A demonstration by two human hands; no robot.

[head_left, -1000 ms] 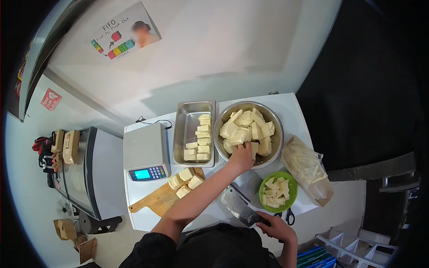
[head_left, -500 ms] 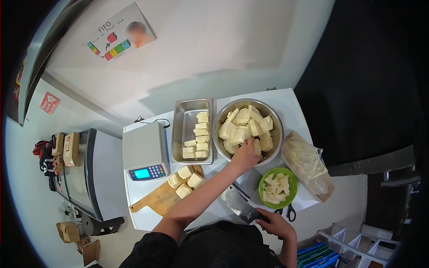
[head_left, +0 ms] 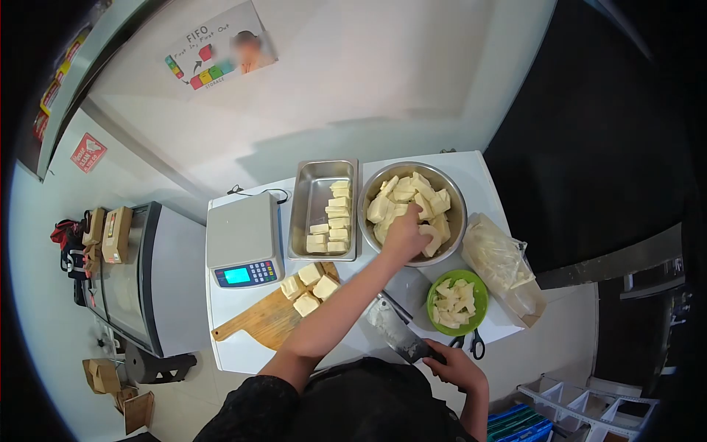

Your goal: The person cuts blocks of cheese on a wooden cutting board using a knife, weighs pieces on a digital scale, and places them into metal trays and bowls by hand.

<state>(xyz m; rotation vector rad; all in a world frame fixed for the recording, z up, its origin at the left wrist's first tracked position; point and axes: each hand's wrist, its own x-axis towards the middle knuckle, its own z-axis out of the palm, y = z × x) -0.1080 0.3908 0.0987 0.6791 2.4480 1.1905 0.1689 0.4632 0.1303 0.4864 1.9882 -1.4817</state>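
Left hand (head_left: 405, 234) reaches into metal bowl (head_left: 459, 215); right hand (head_left: 455, 367) holds cleaver (head_left: 396, 331).

The one view looks from the person's head, forward and steeply down, near above the white table (head_left: 237, 358), its wide round frame taking in the wall (head_left: 353, 81) at twelve o'clock and the black clothing (head_left: 361, 405) close at six.

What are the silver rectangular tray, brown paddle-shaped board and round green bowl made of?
Silver rectangular tray: probably stainless steel, satin; soft metallic sheen.
Brown paddle-shaped board: wood, fairly matte; visible grain.
Round green bowl: likely plastic, smooth; bright uniform colour, though enamel isn't excluded.
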